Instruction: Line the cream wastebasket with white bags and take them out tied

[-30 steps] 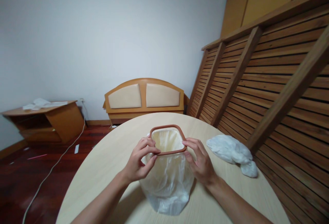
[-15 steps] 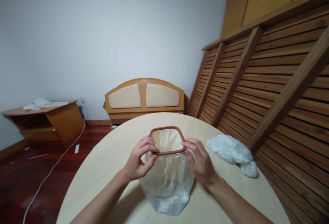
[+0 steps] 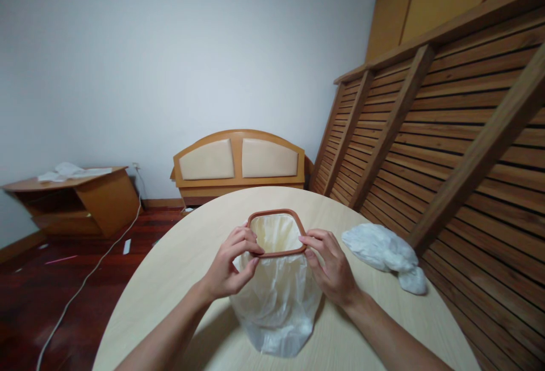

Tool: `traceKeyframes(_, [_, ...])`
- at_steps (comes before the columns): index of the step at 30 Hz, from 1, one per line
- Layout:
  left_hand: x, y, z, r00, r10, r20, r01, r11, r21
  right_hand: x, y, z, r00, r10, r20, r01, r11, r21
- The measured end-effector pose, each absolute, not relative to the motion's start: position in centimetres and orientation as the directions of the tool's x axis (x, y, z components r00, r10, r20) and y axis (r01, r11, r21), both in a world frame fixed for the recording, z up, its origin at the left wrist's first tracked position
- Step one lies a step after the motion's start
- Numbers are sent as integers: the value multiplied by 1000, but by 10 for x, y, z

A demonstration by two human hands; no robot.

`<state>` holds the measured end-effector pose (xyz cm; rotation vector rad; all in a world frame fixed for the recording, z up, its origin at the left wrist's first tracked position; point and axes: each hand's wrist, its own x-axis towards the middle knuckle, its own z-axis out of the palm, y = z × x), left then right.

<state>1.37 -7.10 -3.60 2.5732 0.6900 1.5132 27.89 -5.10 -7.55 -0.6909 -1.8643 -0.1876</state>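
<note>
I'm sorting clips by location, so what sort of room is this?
Probably a bedroom, perhaps one partly cleared or used for storage: a padded headboard stands by the far wall, a large slatted wooden frame leans at the right, and a low cabinet sits at the left.

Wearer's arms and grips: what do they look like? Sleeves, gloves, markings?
Left grip and right grip: ordinary human hands, ungloved. Left forearm and right forearm: slim, bare to the picture's edge. No sleeves, watch, bracelets, cables or markings visible; no rings on visible fingers.
</note>
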Motion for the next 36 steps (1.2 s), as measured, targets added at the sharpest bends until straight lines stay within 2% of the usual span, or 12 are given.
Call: traceKeyframes(36, [9,-69,-36,441,410,798,342,-899,273,281,-52,-70,-248,324,913,528,836,-153])
